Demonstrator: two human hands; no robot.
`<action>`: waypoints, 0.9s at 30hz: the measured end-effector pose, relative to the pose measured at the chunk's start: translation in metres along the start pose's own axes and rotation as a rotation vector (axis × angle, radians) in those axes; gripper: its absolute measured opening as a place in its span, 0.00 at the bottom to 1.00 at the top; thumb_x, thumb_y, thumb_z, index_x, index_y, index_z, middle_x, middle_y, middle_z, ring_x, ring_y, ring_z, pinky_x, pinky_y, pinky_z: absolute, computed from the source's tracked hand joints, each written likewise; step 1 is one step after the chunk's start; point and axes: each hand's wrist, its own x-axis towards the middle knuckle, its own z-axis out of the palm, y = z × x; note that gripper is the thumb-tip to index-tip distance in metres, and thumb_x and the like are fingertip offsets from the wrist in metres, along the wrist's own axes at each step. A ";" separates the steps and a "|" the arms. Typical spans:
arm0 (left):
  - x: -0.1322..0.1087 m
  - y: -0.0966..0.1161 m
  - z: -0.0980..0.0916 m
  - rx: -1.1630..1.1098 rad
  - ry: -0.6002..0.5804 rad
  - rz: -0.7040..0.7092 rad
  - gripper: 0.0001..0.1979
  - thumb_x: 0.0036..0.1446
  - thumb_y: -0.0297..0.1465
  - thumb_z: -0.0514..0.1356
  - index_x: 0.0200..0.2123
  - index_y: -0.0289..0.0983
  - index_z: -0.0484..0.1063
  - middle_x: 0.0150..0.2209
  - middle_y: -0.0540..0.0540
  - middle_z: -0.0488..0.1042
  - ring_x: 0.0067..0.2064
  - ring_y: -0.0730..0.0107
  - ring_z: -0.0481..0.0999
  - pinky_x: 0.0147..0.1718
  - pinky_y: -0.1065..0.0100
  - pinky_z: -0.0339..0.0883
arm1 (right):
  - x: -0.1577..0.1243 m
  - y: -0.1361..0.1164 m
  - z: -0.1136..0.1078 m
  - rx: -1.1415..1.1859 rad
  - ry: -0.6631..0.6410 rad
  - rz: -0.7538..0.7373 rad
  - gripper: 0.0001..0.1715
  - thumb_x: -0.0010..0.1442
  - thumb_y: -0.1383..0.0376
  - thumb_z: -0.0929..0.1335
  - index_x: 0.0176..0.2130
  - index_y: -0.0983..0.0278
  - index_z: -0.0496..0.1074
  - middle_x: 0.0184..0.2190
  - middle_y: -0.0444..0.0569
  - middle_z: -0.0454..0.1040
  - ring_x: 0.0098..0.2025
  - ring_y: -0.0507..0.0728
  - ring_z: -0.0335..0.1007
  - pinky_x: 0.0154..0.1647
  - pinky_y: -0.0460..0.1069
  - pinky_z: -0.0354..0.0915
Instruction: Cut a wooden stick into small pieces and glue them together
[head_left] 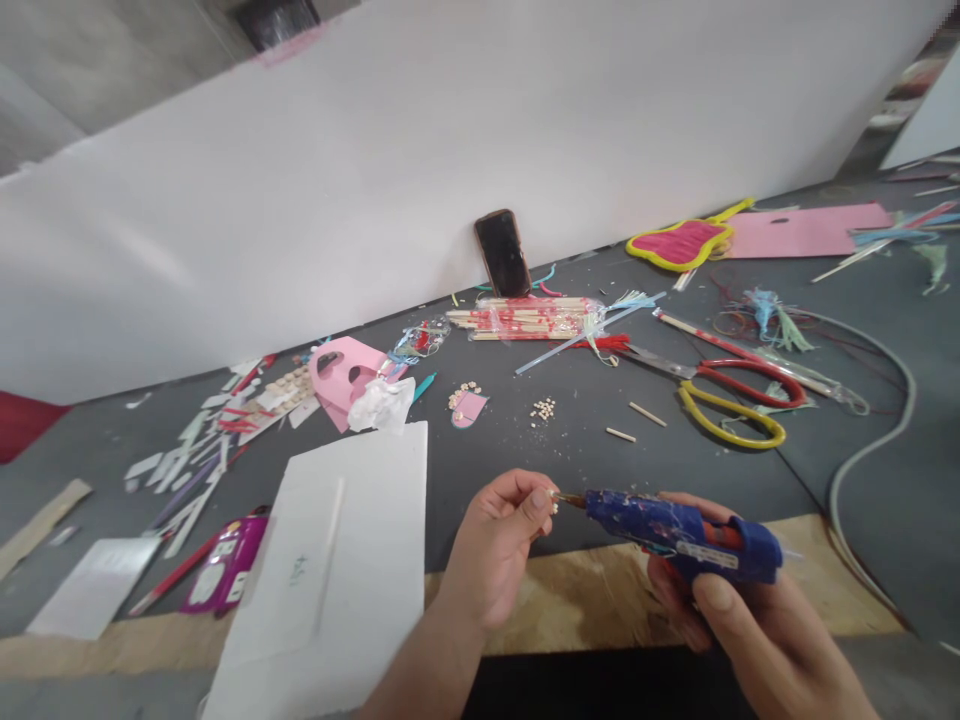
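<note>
My right hand [720, 590] grips a blue glue gun [652, 522], its nozzle pointing left. Pinched between the thumb and fingers of my left hand [504, 535] is a small cream-coloured piece [554, 503], and the nozzle tip meets it or comes very near; I cannot tell which. Beyond the hands lie a small pink cut-out [470, 408] edged with pale beads and a little heap of pale round bits [543, 411]. Two short sticks [621, 435] are to the right of the heap.
Red-and-yellow-handled scissors [731, 425] lie at the right, near a grey cable [844, 470]. A white board [360, 540] is left of my hands. Along the white partition [360, 190] stand a phone [502, 252] and wrapped sticks [532, 318]. Scraps clutter the far left.
</note>
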 end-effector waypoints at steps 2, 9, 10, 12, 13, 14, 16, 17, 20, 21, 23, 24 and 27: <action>0.000 0.000 0.000 0.002 -0.001 0.000 0.11 0.46 0.37 0.69 0.26 0.36 0.75 0.27 0.50 0.68 0.28 0.78 0.62 0.30 0.72 0.57 | 0.000 0.000 0.001 0.020 0.010 0.011 0.21 0.61 0.51 0.64 0.51 0.57 0.64 0.25 0.44 0.71 0.21 0.52 0.61 0.19 0.46 0.63; 0.000 0.000 0.000 0.009 0.012 0.006 0.11 0.46 0.38 0.69 0.26 0.36 0.75 0.27 0.50 0.68 0.28 0.77 0.62 0.30 0.72 0.58 | 0.000 0.002 0.001 0.052 0.028 0.018 0.21 0.60 0.51 0.66 0.50 0.56 0.65 0.25 0.46 0.72 0.21 0.53 0.64 0.18 0.45 0.63; 0.000 0.000 0.000 0.009 0.012 0.007 0.11 0.46 0.38 0.69 0.26 0.36 0.75 0.27 0.50 0.69 0.28 0.77 0.62 0.30 0.72 0.58 | 0.000 0.002 0.000 0.045 0.021 0.013 0.21 0.60 0.51 0.65 0.50 0.57 0.65 0.25 0.46 0.71 0.21 0.53 0.63 0.18 0.46 0.63; 0.000 -0.001 0.000 0.008 0.008 0.009 0.11 0.46 0.37 0.69 0.26 0.36 0.75 0.28 0.50 0.69 0.28 0.78 0.62 0.30 0.72 0.57 | 0.000 0.003 -0.001 0.040 0.010 0.009 0.20 0.61 0.52 0.65 0.50 0.57 0.65 0.25 0.46 0.71 0.21 0.53 0.62 0.18 0.47 0.63; 0.000 -0.001 0.000 0.007 0.007 0.010 0.11 0.47 0.37 0.69 0.26 0.36 0.75 0.28 0.50 0.69 0.28 0.78 0.62 0.30 0.72 0.57 | 0.000 0.004 -0.001 0.039 0.007 0.010 0.20 0.61 0.52 0.64 0.50 0.57 0.65 0.25 0.45 0.71 0.20 0.53 0.61 0.18 0.47 0.63; 0.000 -0.001 0.000 0.007 0.005 0.010 0.10 0.47 0.37 0.69 0.26 0.36 0.75 0.28 0.50 0.69 0.28 0.78 0.62 0.30 0.72 0.57 | 0.000 0.004 -0.001 0.037 0.006 0.013 0.20 0.61 0.52 0.64 0.50 0.56 0.64 0.25 0.45 0.71 0.20 0.53 0.61 0.18 0.47 0.62; 0.000 -0.002 -0.001 0.005 0.003 0.008 0.10 0.47 0.37 0.69 0.26 0.36 0.75 0.28 0.50 0.69 0.28 0.78 0.62 0.30 0.72 0.57 | 0.000 0.004 -0.001 0.026 0.005 0.014 0.20 0.61 0.52 0.64 0.51 0.56 0.63 0.25 0.45 0.71 0.21 0.54 0.62 0.18 0.47 0.62; 0.000 -0.002 -0.001 0.004 0.002 0.007 0.10 0.47 0.36 0.69 0.26 0.36 0.75 0.28 0.50 0.68 0.28 0.78 0.63 0.30 0.72 0.57 | 0.000 0.004 -0.001 0.019 0.001 0.012 0.20 0.62 0.52 0.64 0.51 0.56 0.63 0.25 0.45 0.71 0.21 0.54 0.62 0.18 0.47 0.62; 0.000 -0.002 -0.001 0.002 -0.005 0.002 0.10 0.47 0.36 0.69 0.26 0.36 0.75 0.28 0.50 0.69 0.28 0.78 0.63 0.30 0.72 0.57 | 0.000 0.002 0.000 0.015 -0.003 0.010 0.21 0.62 0.52 0.64 0.51 0.56 0.63 0.25 0.44 0.70 0.21 0.53 0.60 0.19 0.47 0.61; 0.001 -0.002 -0.001 0.004 -0.007 0.001 0.10 0.47 0.36 0.69 0.26 0.36 0.75 0.29 0.50 0.69 0.28 0.78 0.63 0.30 0.72 0.57 | 0.000 0.001 0.000 0.019 -0.001 0.012 0.21 0.62 0.52 0.64 0.51 0.57 0.63 0.24 0.44 0.69 0.21 0.53 0.59 0.20 0.47 0.61; 0.001 -0.002 0.000 0.005 -0.010 0.000 0.10 0.47 0.36 0.69 0.26 0.36 0.75 0.29 0.50 0.68 0.28 0.78 0.63 0.30 0.72 0.57 | 0.000 0.000 0.001 0.023 0.005 0.007 0.20 0.62 0.52 0.64 0.51 0.57 0.63 0.24 0.44 0.69 0.21 0.52 0.59 0.20 0.46 0.60; 0.001 -0.002 0.000 0.006 -0.010 -0.001 0.10 0.47 0.36 0.69 0.26 0.36 0.75 0.29 0.50 0.68 0.29 0.78 0.63 0.30 0.72 0.57 | 0.000 0.000 0.001 0.018 0.008 0.000 0.20 0.62 0.52 0.64 0.51 0.57 0.63 0.25 0.44 0.69 0.21 0.52 0.58 0.20 0.46 0.60; 0.001 -0.001 0.000 0.004 -0.008 0.002 0.10 0.47 0.36 0.69 0.25 0.36 0.75 0.30 0.50 0.69 0.29 0.79 0.62 0.30 0.72 0.57 | -0.001 0.000 0.001 -0.001 0.011 -0.011 0.19 0.62 0.53 0.64 0.50 0.57 0.63 0.25 0.44 0.69 0.21 0.52 0.58 0.20 0.46 0.61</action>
